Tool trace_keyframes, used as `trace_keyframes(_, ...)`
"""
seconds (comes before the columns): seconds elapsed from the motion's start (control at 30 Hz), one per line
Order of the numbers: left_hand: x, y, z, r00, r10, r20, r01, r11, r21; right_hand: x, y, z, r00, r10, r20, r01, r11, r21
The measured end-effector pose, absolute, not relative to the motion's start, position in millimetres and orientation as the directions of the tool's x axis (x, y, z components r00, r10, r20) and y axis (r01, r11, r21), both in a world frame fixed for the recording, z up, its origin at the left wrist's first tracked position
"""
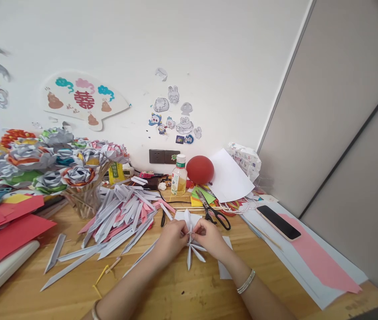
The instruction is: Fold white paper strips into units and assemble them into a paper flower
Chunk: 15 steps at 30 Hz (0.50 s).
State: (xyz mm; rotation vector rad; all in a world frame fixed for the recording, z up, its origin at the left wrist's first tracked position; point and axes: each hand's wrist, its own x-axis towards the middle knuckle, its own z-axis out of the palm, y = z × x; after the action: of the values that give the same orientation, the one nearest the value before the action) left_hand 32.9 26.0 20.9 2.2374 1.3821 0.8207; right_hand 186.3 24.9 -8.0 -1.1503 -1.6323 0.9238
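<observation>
My left hand (173, 238) and my right hand (209, 236) meet over the wooden table (175, 293), both pinched on a small bundle of folded white paper petals (190, 249). Its pointed strips fan out above and below my fingers. A white sheet (224, 266) lies under my right wrist. A heap of folded grey and pink paper strips (125, 215) lies just left of my hands. Black-handled scissors (213, 213) rest just beyond my right hand.
Paper flowers (58, 164) stand in a holder at the left, with red sheets (5, 231) beside them. A small bottle (179, 175), a red ball (200, 170), coloured paper and a phone (278, 221) on pink paper sit toward the back and right. The wall is behind.
</observation>
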Motion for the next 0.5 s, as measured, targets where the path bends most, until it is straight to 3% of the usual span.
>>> trace_keyframes(0.13,35,25,20,0.325,0.903,0.283,0.699,-0.43,0.571,185,23,-6,-0.157,0.96,0.232,0.315,0.272,-0.909)
trace_keyframes(0.3,38,23,22,0.291,0.916,0.275,0.725,-0.399,0.562,178,16,5,-0.106,0.939,0.327,0.492,0.335,-0.803)
trace_keyframes(0.5,35,27,19,0.288,0.936,0.204,0.706,-0.351,0.615,180,14,6,-0.2,0.957,0.208,0.37,0.27,-0.889)
